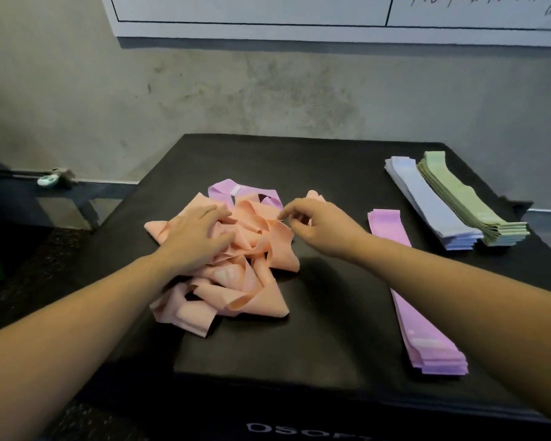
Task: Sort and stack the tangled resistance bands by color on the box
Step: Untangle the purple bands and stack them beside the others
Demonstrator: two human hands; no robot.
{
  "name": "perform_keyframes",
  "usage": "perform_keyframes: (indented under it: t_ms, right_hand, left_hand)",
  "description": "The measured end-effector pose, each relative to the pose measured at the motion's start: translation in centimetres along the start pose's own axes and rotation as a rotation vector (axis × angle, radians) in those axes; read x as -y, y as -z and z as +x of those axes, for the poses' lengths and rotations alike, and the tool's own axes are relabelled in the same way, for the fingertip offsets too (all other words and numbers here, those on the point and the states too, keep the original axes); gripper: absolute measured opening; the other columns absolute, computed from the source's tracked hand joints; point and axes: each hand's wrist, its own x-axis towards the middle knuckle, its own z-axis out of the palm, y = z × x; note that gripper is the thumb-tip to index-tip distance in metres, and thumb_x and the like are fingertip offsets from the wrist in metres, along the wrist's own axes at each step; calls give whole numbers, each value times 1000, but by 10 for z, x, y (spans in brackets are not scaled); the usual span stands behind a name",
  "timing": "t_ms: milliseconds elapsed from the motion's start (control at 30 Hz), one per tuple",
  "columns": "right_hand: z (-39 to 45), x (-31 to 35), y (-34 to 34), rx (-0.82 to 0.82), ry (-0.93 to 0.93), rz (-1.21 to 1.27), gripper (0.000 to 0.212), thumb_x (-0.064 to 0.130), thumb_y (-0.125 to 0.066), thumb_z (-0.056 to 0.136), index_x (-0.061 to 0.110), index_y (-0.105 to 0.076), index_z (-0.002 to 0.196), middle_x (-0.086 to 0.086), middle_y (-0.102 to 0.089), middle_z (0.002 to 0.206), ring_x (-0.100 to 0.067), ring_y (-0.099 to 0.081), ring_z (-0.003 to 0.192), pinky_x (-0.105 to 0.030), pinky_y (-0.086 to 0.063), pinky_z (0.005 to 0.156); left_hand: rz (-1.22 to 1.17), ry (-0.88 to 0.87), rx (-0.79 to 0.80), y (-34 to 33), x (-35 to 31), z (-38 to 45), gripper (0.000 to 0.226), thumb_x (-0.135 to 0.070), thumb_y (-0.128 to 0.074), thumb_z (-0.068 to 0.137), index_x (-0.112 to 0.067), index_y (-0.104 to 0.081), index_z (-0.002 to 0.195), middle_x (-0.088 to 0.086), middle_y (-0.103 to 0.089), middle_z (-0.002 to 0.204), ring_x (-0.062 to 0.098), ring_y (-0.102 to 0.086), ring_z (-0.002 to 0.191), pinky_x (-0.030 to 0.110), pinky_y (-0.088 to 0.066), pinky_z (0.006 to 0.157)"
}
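A tangled heap of peach bands (236, 275) lies in the middle of the black box (299, 345). One loose purple band (236, 190) sticks out at the heap's far side. My left hand (194, 237) rests flat on the heap's left part with its fingers fairly straight. My right hand (315, 221) hovers at the heap's right edge, fingers loosely curled, thumb and forefinger near a peach fold; whether it pinches the fold is unclear. Flat stacks lie to the right: purple (423, 338), light blue (433, 205) and green (468, 205).
The box stands against a grey concrete wall (268, 90) with a whiteboard (299, 14) above. A dark low surface with a small pale object (46, 180) is at the left. The box's front edge bears white lettering (306, 432).
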Motion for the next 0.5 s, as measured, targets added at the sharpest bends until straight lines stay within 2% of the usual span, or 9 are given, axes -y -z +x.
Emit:
perform_keyframes:
  t_ms: [100,200,300,400,433,500]
  right_hand:
    - [32,5,-11,7,20,-46,31,11,-50,100,25,-68,121,10,-63,119,-8,-61,107,-31,-51,99]
    - [67,19,-25,30,82,-110,37,8,-47,98,26,-68,123,5,-64,127,-13,-58,116,-31,-46,102]
    - [100,32,-47,92,178,-178,45,7,-44,96,32,-66,125,7,-63,131,-14,-58,111,-36,-49,93]
    - [130,34,-69,120,195,-205,42,14,-41,102,35,-61,132,12,-56,139,-9,-54,103,-17,-36,72]
    - [138,29,-75,116,163,-198,39,19,-40,105,36,-58,135,16,-55,138,-10,-55,103,-14,-33,71]
    - [149,17,-88,145,101,-221,39,23,-40,106,35,-53,140,16,-55,133,-17,-57,106,-21,-43,82]
  left_hand:
    - [-123,-4,10,-12,11,-3,57,-61,-43,84,-31,-66,127,-9,-63,134,12,-53,127,42,-40,110]
    - [-107,-28,-51,-21,12,-8,62,-61,-38,85,-24,-69,123,-3,-65,131,16,-54,126,38,-39,107]
    - [-78,-27,-70,-24,12,-7,59,-57,-36,87,-24,-69,123,-3,-65,129,16,-54,124,41,-40,105]
    - [-77,-26,-89,-25,14,-6,54,-54,-37,87,-26,-69,121,-7,-66,123,12,-54,118,36,-40,102]
    - [-78,-31,-101,-25,16,-6,54,-54,-37,87,-26,-69,121,-7,-66,122,11,-54,117,35,-40,101]
    - [-69,-42,-122,-26,18,-6,54,-54,-37,86,-26,-69,118,-9,-67,121,11,-55,115,34,-39,100]
